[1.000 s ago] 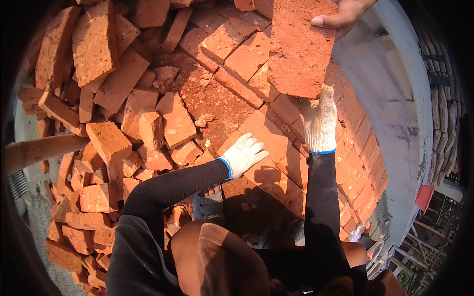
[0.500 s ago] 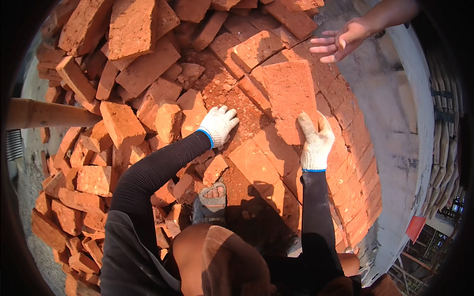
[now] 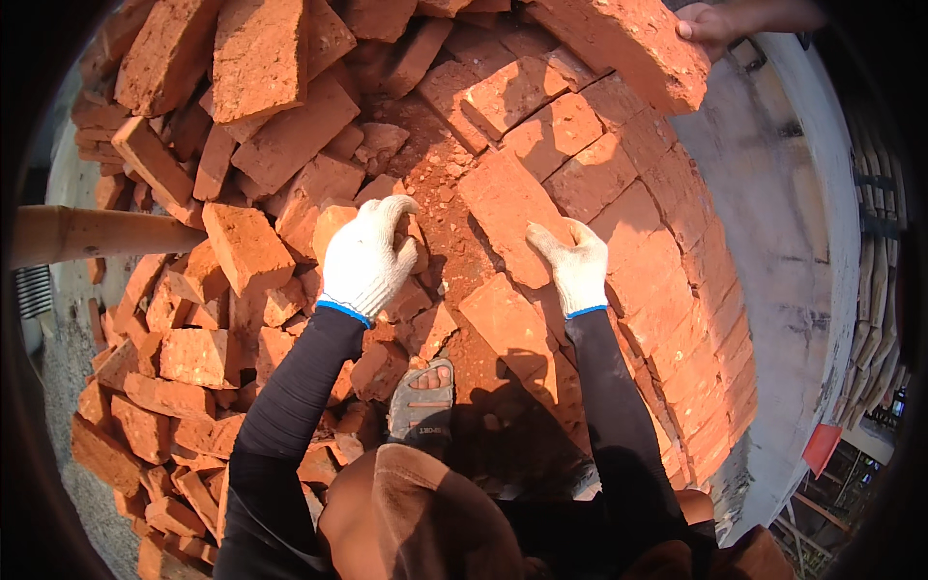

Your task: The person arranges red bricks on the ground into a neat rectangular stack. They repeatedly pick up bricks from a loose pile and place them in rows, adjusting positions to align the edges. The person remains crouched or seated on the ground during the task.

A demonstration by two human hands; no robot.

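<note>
My right hand [image 3: 568, 259], in a white knit glove with a blue cuff, grips the near right end of an orange-red brick [image 3: 507, 208]. Its thumb lies over the brick's top face. My left hand [image 3: 369, 253], gloved the same way, is over broken bricks at the edge of the pile. Its fingers are curved and stand apart from the thumb, with nothing visibly held; a brick piece [image 3: 418, 242] shows just beyond the gap. At the upper right, another person's hand [image 3: 706, 24] holds a large brick [image 3: 633, 53] by its end.
A loose brick heap [image 3: 198, 358] fills the left side, with a wooden pole [image 3: 106, 236] reaching over it. Stacked bricks [image 3: 667, 242] stand on the right beside a pale concrete ledge [image 3: 773, 193]. My sandalled foot [image 3: 422, 401] rests among brick rubble.
My right hand no longer has the raised brick and now grips a lower one. My left hand has lifted leftward off the rubble. The other person's hand, open before, now holds a brick.
</note>
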